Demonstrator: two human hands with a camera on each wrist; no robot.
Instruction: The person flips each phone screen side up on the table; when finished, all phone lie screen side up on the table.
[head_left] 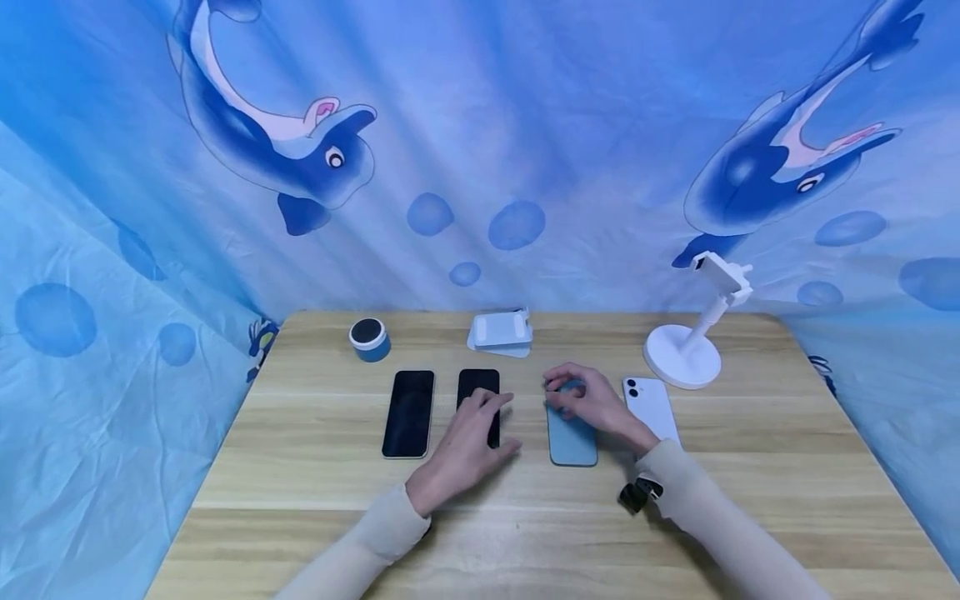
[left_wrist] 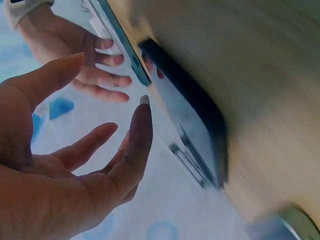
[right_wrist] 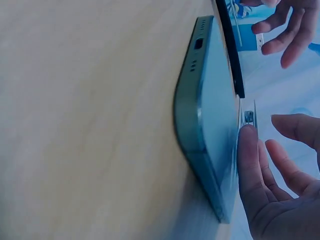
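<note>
Four-sided and dark-screened, a black smartphone (head_left: pixel 477 381) lies on the wooden table, partly covered by my left hand (head_left: pixel 467 446). That hand's fingers are loosely bent above the phone and hold nothing; in the left wrist view a gap shows between fingertips and phone (left_wrist: pixel 192 107). To the right, a blue-green smartphone (head_left: pixel 572 442) lies back up, its charging-port end facing the right wrist camera. My right hand (head_left: pixel 596 402) hovers at its far end with relaxed, bent fingers and nothing gripped. Whether a right fingertip touches the phone I cannot tell.
Another dark-screened phone (head_left: pixel 408 415) lies at left, and a white phone (head_left: pixel 651 404) lies partly behind the right forearm. A blue-and-white round container (head_left: pixel 372 346), a folded white stand (head_left: pixel 501 327) and an upright white phone holder (head_left: pixel 678 360) stand along the back, before a dolphin-printed curtain (head_left: pixel 600 167).
</note>
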